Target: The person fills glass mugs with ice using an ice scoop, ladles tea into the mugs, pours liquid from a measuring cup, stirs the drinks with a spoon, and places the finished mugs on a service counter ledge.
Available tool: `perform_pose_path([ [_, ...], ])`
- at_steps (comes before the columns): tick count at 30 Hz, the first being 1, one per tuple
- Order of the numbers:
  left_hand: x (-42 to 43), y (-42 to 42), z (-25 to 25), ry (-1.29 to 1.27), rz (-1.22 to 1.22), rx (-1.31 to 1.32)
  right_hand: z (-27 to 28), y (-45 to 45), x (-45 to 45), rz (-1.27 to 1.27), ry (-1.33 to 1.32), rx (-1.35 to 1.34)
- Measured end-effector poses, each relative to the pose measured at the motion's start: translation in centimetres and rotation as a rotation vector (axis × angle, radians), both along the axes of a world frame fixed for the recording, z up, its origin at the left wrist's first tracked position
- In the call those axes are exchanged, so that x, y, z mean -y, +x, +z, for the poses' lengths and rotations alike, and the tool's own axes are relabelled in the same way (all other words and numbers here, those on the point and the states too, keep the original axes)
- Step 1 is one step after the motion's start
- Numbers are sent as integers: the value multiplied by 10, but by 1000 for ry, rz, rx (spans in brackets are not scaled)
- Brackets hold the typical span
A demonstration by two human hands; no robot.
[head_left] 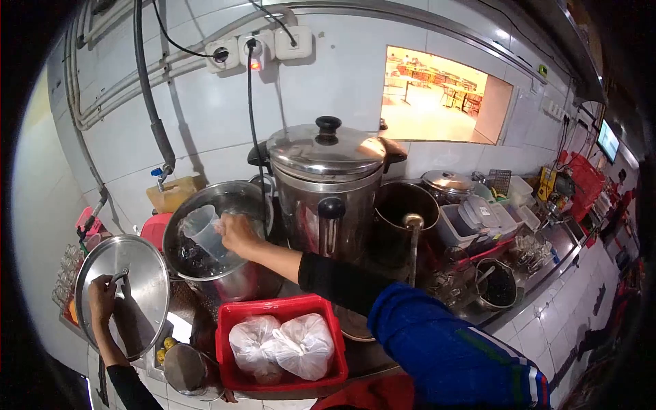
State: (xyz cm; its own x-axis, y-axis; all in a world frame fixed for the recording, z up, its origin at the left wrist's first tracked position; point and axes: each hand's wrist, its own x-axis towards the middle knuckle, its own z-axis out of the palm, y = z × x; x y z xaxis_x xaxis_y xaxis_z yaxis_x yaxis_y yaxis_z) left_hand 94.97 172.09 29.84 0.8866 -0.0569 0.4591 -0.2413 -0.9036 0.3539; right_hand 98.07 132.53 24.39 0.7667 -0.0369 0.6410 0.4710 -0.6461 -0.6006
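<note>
My right hand (238,234) is closed on the handle of a clear plastic jug (203,227), which is tilted inside a large steel pot (258,195) of clear liquid. At the left, my left hand (102,299) grips a big round metal lid (145,280) by its handle, holding it beside the pot. Just right of the pot stands a tall steel urn (321,212) with its lid on. Below the pot, a red basket (279,306) holds white plastic bags (305,346).
An open dark pot with a ladle (414,239) stands right of the urn. Farther right are plastic containers (471,219), glasses and a small pot of dark contents (497,283). Power cords hang from wall sockets (256,48). A yellow jerrycan (174,195) sits behind the pot.
</note>
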Motion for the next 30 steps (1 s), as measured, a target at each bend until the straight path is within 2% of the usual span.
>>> perform_pose_path([
  [2,-4,24,-14,-8,-52,159,18,-19,4,28,96,30],
  [4,3,48,-15,-27,-61,77,40,-42,9,60,156,154],
  [5,10,58,-15,-47,-57,-9,50,-57,13,57,193,97],
  [8,57,65,-11,63,-47,114,68,-94,31,103,157,221],
  [9,66,78,-15,45,-58,93,74,-110,39,91,158,222],
  [11,95,90,-21,7,-97,91,86,-148,58,225,238,23],
  [12,111,91,-20,-33,-122,85,87,-164,69,218,175,35],
  [13,133,85,-12,49,-105,81,85,-179,81,268,195,36],
  [15,154,102,-23,35,-140,87,86,-210,109,301,213,38],
  [17,171,117,-30,44,-178,96,89,-244,137,183,72,-100],
  [19,193,123,-31,64,-144,53,90,-278,160,130,256,-216],
  [20,201,127,-32,67,-163,50,91,-293,176,40,82,-116],
  [23,213,153,-41,77,-162,57,89,-339,215,-96,180,-137],
  [24,212,164,-49,101,-224,150,88,-354,228,-173,215,-133],
  [26,229,158,-48,-104,-202,80,85,-383,253,-333,319,-193],
  [28,225,191,-65,92,-209,178,72,-409,284,-458,313,-138],
  [30,217,222,-75,225,-298,195,69,-435,307,-539,462,-114],
])
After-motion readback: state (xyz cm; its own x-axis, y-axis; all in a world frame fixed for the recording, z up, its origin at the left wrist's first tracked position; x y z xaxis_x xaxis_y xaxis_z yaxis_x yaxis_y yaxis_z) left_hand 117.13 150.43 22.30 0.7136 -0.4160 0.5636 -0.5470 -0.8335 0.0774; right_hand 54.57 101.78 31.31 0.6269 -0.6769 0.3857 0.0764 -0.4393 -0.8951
